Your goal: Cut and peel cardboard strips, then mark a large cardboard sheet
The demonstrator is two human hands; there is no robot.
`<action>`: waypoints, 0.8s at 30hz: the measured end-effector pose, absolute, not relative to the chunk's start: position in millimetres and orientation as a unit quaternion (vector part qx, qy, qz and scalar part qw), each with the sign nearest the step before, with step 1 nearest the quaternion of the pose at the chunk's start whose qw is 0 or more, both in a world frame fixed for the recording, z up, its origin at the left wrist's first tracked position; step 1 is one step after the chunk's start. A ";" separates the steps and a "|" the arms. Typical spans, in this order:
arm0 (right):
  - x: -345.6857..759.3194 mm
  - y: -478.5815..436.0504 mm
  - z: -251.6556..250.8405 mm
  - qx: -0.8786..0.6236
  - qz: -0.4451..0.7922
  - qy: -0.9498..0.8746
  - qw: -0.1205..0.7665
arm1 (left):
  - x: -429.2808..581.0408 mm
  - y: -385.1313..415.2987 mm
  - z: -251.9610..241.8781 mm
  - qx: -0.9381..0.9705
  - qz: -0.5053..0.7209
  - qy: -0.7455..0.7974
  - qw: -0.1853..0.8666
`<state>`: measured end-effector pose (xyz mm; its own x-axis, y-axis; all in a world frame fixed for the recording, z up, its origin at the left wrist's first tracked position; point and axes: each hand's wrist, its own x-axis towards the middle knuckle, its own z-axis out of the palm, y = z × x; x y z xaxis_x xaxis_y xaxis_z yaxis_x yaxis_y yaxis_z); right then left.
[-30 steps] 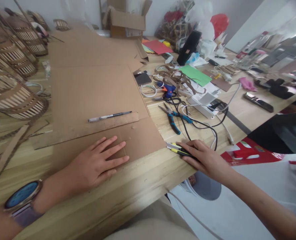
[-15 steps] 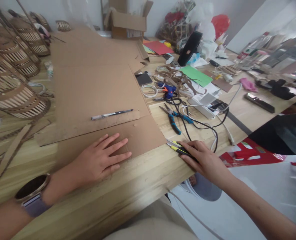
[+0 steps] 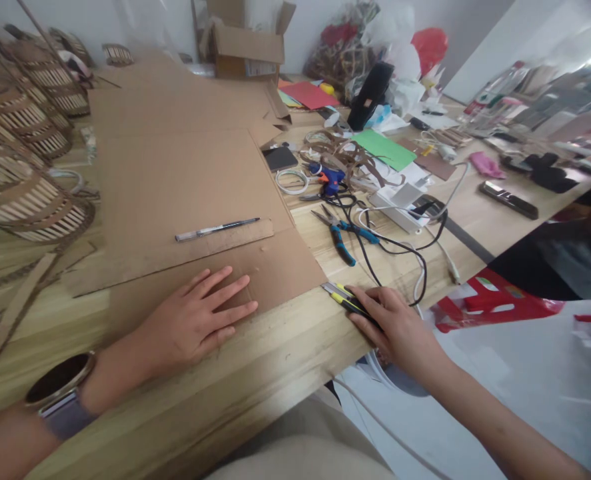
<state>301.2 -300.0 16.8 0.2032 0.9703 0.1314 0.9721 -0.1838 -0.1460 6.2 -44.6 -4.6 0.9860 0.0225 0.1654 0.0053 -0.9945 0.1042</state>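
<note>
My left hand [image 3: 200, 317] lies flat with fingers spread on the front part of a brown cardboard sheet [image 3: 290, 260]. A dark watch is on that wrist. At the table's front edge, my right hand [image 3: 388, 320] has its fingers closed over a yellow-and-black utility knife [image 3: 348, 300], its front end pointing left near the sheet's corner. The knife's rear end is hidden under the fingers. Beyond my left hand, a pen [image 3: 218, 229] rests beside a narrow cardboard strip [image 3: 240, 239] on the cardboard.
Blue-handled pliers [image 3: 342, 245], a blue glue gun [image 3: 329, 179], tangled cables and a white power strip [image 3: 400, 210] lie right of the cardboard. Woven bamboo baskets [image 3: 30, 193] stand at the left. An open cardboard box [image 3: 248, 47] is at the back. Another person sits at the right.
The whole view has shifted slightly, so things appear a little further left. My left hand stays flat on the cardboard, and my right hand stays on the utility knife.
</note>
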 end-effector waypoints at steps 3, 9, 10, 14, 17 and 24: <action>302.1 -295.5 17.1 -0.772 -0.007 -0.627 0.100 | 11.0 -46.6 -4.8 0.995 0.081 0.012 0.059; 318.3 -275.3 15.9 -0.785 -0.029 -0.612 0.089 | 22.4 -32.9 4.2 0.993 0.040 0.027 0.111; 320.1 -273.3 15.3 -0.785 -0.030 -0.612 0.089 | 21.0 -27.6 5.8 0.992 0.028 0.018 0.121; 323.4 -272.9 12.8 -0.780 -0.033 -0.617 0.095 | 10.1 -11.0 5.7 0.994 0.031 0.000 0.102; 325.0 -278.0 12.3 -0.776 -0.025 -0.622 0.101 | 6.6 -9.9 1.8 0.996 0.043 0.003 0.083; 327.0 -282.7 16.0 -0.766 0.006 -0.634 0.104 | 7.2 -15.1 0.4 0.995 0.056 0.007 0.077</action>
